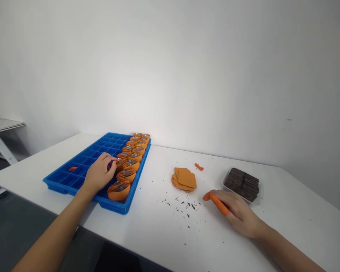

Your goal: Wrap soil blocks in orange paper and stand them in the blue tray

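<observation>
My left hand reaches over the blue compartment tray, its thumb and fingertips drawn together at a curled orange piece in the filled part. Curled orange pieces with dark, shiny edges inside fill two rows along the tray's right side, such as the nearest orange bundle. My right hand hovers low over the white table, orange covers on its thumb and forefinger. Those two fingers are closed towards each other; anything between them is too small to make out. Left of it lies a small stack of flat orange squares.
A clear plastic box of dark brown strips stands beyond my right hand. Dark crumbs are scattered before the stack. A loose orange finger cover lies behind it. Another orange scrap sits in a left compartment. A wall borders the table.
</observation>
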A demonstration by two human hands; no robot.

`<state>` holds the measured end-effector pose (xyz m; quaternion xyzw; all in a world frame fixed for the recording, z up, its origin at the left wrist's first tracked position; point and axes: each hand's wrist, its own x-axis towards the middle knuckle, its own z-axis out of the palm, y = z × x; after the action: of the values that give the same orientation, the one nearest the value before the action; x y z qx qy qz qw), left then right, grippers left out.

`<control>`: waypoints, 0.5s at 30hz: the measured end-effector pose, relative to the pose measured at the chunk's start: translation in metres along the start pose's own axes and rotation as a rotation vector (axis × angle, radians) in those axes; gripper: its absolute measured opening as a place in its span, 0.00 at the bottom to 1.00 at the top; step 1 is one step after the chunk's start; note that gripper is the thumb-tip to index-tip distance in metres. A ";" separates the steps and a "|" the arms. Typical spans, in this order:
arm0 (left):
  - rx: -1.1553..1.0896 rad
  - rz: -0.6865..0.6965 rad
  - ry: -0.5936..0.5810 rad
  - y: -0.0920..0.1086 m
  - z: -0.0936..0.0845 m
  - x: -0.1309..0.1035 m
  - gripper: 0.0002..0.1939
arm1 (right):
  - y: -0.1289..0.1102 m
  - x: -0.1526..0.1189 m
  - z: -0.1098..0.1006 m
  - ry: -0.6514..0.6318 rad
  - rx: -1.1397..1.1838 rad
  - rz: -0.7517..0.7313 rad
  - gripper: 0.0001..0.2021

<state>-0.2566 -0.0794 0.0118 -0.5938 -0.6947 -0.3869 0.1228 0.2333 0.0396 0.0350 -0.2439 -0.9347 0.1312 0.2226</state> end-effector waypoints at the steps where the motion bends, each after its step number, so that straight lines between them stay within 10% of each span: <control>1: 0.001 -0.002 -0.001 0.000 0.001 0.000 0.12 | 0.000 0.000 0.000 0.000 -0.002 0.002 0.23; 7: -0.008 0.114 0.112 0.003 -0.003 -0.003 0.07 | 0.004 -0.001 0.001 -0.013 -0.005 0.017 0.24; 15: 0.062 0.570 0.655 0.033 -0.035 -0.009 0.13 | 0.004 -0.004 0.000 0.053 -0.004 0.162 0.22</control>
<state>-0.2336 -0.1098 0.0423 -0.6038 -0.4386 -0.4843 0.4566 0.2383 0.0404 0.0326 -0.3227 -0.9059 0.1403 0.2355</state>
